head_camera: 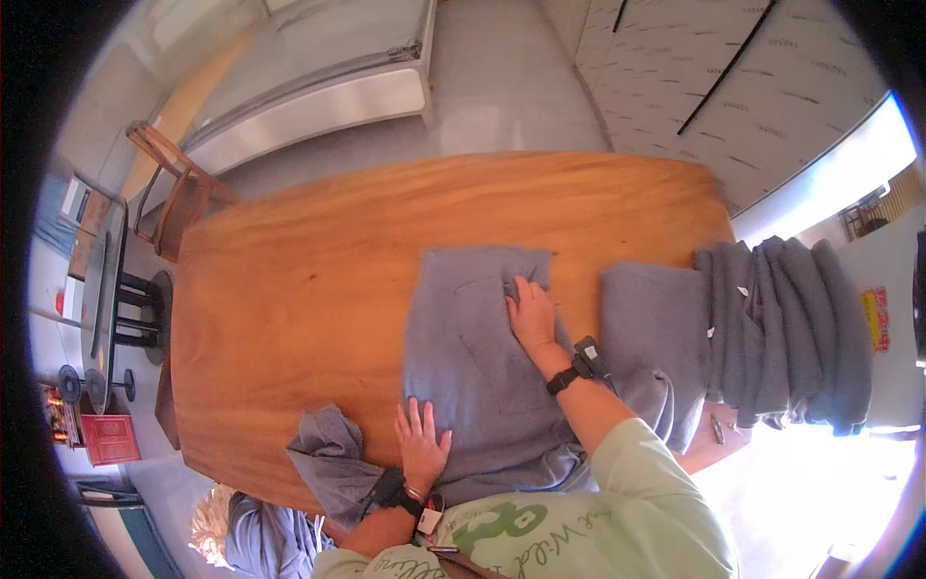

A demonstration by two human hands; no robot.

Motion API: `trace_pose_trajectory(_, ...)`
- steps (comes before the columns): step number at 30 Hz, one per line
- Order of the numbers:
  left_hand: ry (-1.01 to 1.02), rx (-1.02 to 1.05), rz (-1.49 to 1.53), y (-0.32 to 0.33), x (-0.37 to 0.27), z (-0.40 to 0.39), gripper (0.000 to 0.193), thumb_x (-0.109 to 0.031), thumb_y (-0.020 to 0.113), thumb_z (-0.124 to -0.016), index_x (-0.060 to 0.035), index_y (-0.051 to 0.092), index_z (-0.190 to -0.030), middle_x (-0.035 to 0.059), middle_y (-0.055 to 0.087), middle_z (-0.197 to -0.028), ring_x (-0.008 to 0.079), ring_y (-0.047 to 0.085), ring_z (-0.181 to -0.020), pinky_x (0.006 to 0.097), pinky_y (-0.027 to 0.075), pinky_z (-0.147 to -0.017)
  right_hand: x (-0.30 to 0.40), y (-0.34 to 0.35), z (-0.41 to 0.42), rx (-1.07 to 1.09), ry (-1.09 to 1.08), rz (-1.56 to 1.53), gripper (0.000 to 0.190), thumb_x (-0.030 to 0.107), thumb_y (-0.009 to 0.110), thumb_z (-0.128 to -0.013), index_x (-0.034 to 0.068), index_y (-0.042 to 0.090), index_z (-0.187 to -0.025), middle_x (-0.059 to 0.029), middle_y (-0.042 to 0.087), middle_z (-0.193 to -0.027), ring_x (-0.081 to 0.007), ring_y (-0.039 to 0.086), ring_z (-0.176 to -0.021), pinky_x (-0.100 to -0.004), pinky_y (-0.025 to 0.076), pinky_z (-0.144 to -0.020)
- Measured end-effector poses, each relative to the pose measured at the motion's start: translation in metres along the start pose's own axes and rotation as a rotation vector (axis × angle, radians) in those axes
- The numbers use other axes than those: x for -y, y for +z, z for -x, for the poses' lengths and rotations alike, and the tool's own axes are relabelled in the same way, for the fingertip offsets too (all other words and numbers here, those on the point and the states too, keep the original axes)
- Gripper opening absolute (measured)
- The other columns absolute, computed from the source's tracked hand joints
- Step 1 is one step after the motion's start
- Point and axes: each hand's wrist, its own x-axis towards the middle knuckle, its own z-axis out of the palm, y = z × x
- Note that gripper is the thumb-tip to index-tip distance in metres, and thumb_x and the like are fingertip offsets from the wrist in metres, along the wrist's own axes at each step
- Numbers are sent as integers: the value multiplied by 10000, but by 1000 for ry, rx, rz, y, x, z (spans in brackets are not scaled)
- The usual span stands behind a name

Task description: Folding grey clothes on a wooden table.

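Note:
Spread on the wooden table (289,289) is a grey garment (463,362) with a stitched pocket outline in its upper part. My left hand (423,445) rests palm down on its left edge, fingers apart. Close to the upper right edge, my right hand (532,311) lies on the cloth beside the pocket. Fabric bunches at its fingertips, and whether they pinch it is unclear. The garment's lower part lies in folds against my body. Beside my left wrist is a crumpled length of grey cloth (325,441), partly hidden by my arm.
To the right sit another grey garment (651,304) and a tall stack of folded grey garments (788,333). A wooden chair (181,195) stands beyond the table's far left corner. Grey clothing (264,535) and a fluffy tan thing (210,521) show below the table's near left edge.

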Motion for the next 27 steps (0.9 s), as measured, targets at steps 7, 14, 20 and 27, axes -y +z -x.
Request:
trace_pose_trajectory(7, -57, 11, 10, -2, 0, 13, 671, -309, 614, -770, -3, 368, -1315, 235, 267, -1404, 490, 228, -1268, 579, 213, -1017, -69, -34, -34, -114, 32, 108, 217, 58, 562, -795, 81, 595, -1008, -136, 576, -932, -323, 553, -893, -405, 452, -746)
trace_pose_trajectory(14, -72, 5, 31, -19, -2, 6, 603, -292, 625, -768, -11, 427, -1263, 229, 302, -1373, 479, 251, -1254, 561, 232, -1009, -12, -54, -39, 108, 131, 215, 349, 111, 617, -757, 69, 562, -1098, -172, 562, -1091, -368, 534, -993, -436, 439, -830)
trace_pose_trajectory(20, -61, -199, 236, -38, 0, -67, 405, -252, 608, -794, -30, 520, -1121, 193, 497, -1125, 388, 425, -1094, 497, 332, -913, 21, -19, 2, 51, -212, -21, 452, 158, 610, -772, 20, 496, -1187, -166, 481, -1235, -332, 428, -1169, -457, 319, -999)
trace_pose_trajectory(27, -174, -361, 237, -43, 26, -191, 333, -274, 583, -839, -28, 565, -1062, 185, 592, -967, 354, 538, -919, 436, 422, -795, 31, 0, 21, 166, -268, 46, 435, 178, 583, -790, 15, 494, -1183, -148, 463, -1249, -317, 390, -1214, -462, 269, -1037)
